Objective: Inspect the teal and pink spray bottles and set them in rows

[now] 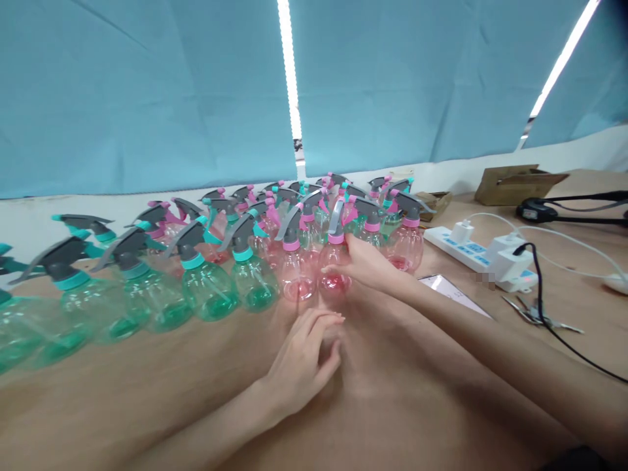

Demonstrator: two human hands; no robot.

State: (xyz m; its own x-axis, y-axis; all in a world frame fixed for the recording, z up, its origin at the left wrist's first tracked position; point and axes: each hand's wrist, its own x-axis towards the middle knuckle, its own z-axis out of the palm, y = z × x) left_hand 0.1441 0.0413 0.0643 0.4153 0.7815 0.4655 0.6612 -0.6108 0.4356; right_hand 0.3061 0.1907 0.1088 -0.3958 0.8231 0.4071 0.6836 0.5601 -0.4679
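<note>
A pink spray bottle [335,281] stands upright in the front row, with my right hand [360,263] closed around its right side. The thumb lies across the front of the bottle; the other fingers are mostly hidden behind it. Another pink spray bottle [297,275] stands just to its left. Nearer to me, my left hand [305,356] is over the tabletop, fingers loosely bent, thumb apart from them, holding nothing. Green spray bottles [255,281] with turquoise collars continue the row leftward. Behind are several more pink and green ones, partly hidden by those in front.
On the right are a white power strip [471,252] with plugs and cables, a flat phone-like tablet [454,293], and metal keys or tools [540,317]. A cardboard box [515,186] and a black stand-like object [534,209] sit farther back. Blue sheeting [196,98] hangs behind the table.
</note>
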